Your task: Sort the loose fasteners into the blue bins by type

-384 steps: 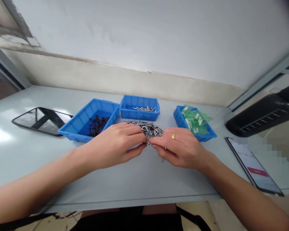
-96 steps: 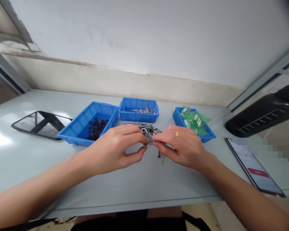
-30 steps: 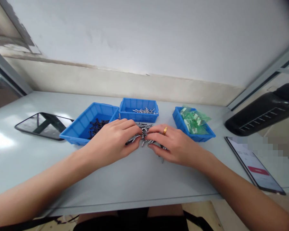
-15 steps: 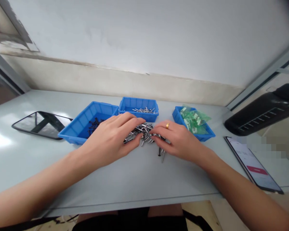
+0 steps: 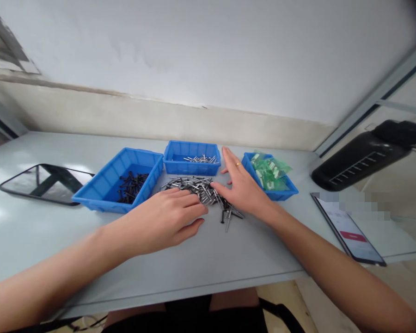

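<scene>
A loose pile of silver pop rivets (image 5: pixel 208 190) mixed with black screws (image 5: pixel 223 215) lies on the grey table. My left hand (image 5: pixel 169 215) rests at the near left of the pile, fingers loosely bent, thumb apart from the forefinger, nothing visible in it. At the pile's right side is my right hand (image 5: pixel 244 187), fingers stretched upward and thumb spread toward the rivets, with a ring on one finger. Black screws lie in the left blue bin (image 5: pixel 100 185). The back blue bin (image 5: pixel 176 167) holds silver rivets. Part of the pile is hidden by my left hand.
Green plastic packets (image 5: pixel 272 171) fill a blue bin (image 5: pixel 287 194) at the right. Beyond it are a black bottle (image 5: pixel 360 159) and a lit phone (image 5: pixel 350 231). A black-framed mirror-like panel (image 5: pixel 45 182) lies at far left. The table's front edge (image 5: pixel 180 296) is near me.
Both hands have come away from the pile's middle. My left hand moved down toward me; my right hand's bent fingers straightened and spread upward. More of the pile shows, and the view shifted slightly.
</scene>
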`<state>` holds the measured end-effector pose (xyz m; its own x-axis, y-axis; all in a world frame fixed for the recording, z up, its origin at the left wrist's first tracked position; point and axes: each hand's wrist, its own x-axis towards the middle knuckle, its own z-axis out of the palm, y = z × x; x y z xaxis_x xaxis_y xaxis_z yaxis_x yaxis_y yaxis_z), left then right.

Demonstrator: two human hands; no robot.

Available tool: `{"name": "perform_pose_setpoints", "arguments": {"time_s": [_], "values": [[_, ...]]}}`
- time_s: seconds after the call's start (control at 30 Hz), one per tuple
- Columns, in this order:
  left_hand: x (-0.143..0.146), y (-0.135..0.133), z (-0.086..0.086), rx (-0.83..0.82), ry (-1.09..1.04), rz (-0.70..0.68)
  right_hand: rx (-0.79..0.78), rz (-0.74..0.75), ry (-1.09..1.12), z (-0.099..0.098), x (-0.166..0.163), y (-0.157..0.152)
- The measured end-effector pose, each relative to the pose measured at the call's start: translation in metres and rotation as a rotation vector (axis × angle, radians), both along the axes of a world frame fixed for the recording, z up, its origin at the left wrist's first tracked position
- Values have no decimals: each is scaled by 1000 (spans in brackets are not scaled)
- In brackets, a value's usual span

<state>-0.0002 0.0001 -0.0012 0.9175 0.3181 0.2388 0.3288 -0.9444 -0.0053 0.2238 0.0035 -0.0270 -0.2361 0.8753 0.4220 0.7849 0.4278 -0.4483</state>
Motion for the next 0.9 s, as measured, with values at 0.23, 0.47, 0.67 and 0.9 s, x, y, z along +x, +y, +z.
{"name": "perform_pose_setpoints", "arguments": {"time_s": [0.23,0.47,0.67,0.9], "values": [[-1,6,-3,-43,59,36,134,41,-49,16,2,-13],[-2,9,-10,-56,106,60,-99,267,-344,13,-3,-18],[-3,10,-11,-56,123,77,-123,344,-422,11,-4,-14],[-2,10,-10,-58,123,80,-81,366,-457,10,-9,-15]]}}
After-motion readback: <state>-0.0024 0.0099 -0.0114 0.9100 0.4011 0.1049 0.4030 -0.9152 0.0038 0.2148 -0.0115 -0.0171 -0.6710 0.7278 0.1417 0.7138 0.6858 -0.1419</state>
